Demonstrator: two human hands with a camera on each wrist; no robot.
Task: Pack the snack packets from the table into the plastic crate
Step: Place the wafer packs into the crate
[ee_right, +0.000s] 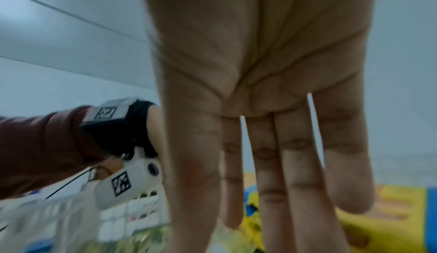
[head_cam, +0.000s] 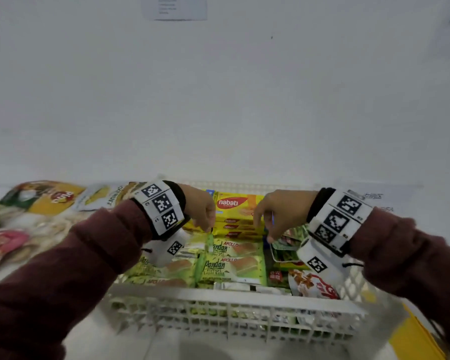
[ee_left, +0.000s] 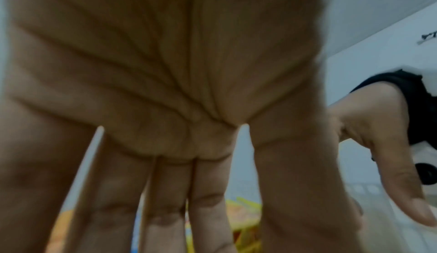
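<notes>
A white plastic crate (head_cam: pixel 234 297) stands in front of me, filled with snack packets. Yellow Nabati wafer packs (head_cam: pixel 235 203) are stacked at its far side, green Pandan cake packs (head_cam: pixel 231 263) lie in the middle, and a red-and-white packet (head_cam: pixel 315 284) sits at the right. Both my hands hang over the crate with fingers straight, pointing down. My left hand (head_cam: pixel 203 214) (ee_left: pixel 165 201) hovers at the left end of the Nabati stack. My right hand (head_cam: pixel 270 219) (ee_right: pixel 272 182) hovers at its right end. Neither holds anything. Whether the fingertips touch the packs is hidden.
More snack packets lie on the table to the left of the crate: a yellow-and-green bag (head_cam: pixel 44 196), a white-and-yellow bag (head_cam: pixel 102 196) and a pink one (head_cam: pixel 5 242). A yellow object (head_cam: pixel 416 339) lies at the near right. A white wall rises behind.
</notes>
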